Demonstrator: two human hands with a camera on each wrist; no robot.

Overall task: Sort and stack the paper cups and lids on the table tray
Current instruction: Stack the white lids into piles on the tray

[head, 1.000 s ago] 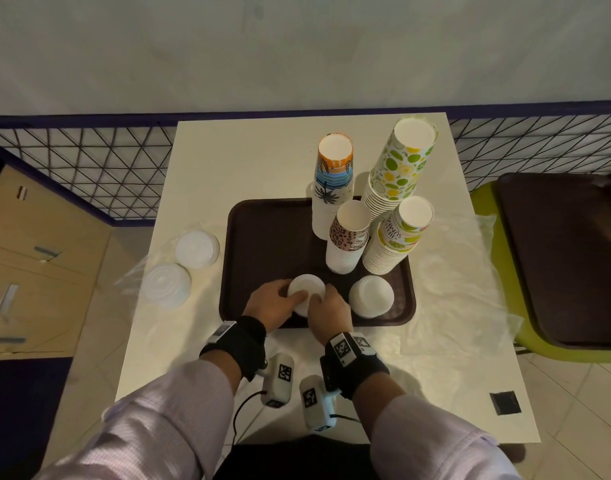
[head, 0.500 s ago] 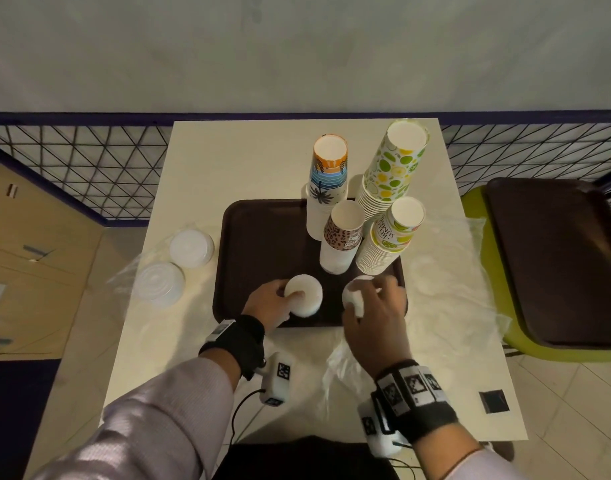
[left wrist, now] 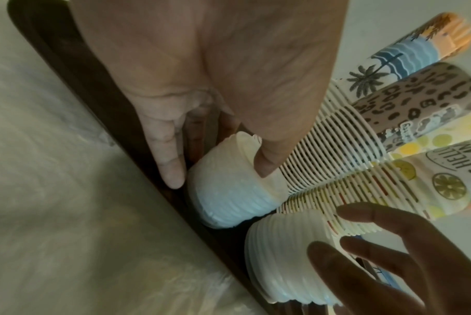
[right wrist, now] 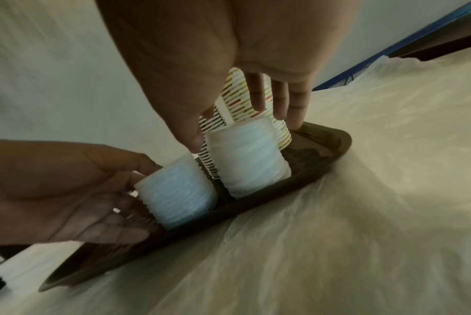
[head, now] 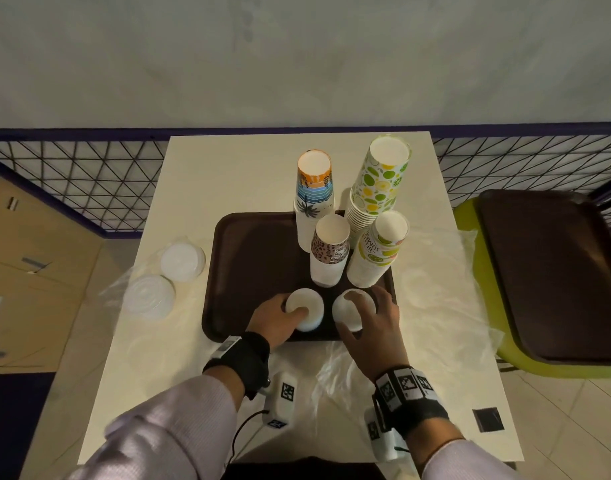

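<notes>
Left hand [head: 275, 318] gripped one white lid stack [head: 306, 309] with curled thumb and fingers; right hand [head: 372, 330], fingers spread, clasped the adjacent lid stack [head: 349, 310] on the tray [head: 248, 265].

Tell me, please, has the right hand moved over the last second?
Yes: the right hand left the left lid stack and moved rightward along the tray onto the right lid stack.

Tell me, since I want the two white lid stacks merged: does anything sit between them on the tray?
Nothing visible does. The left lid stack, held by the left hand, and the right lid stack, under the right hand, are separated only by bare tray.
</notes>
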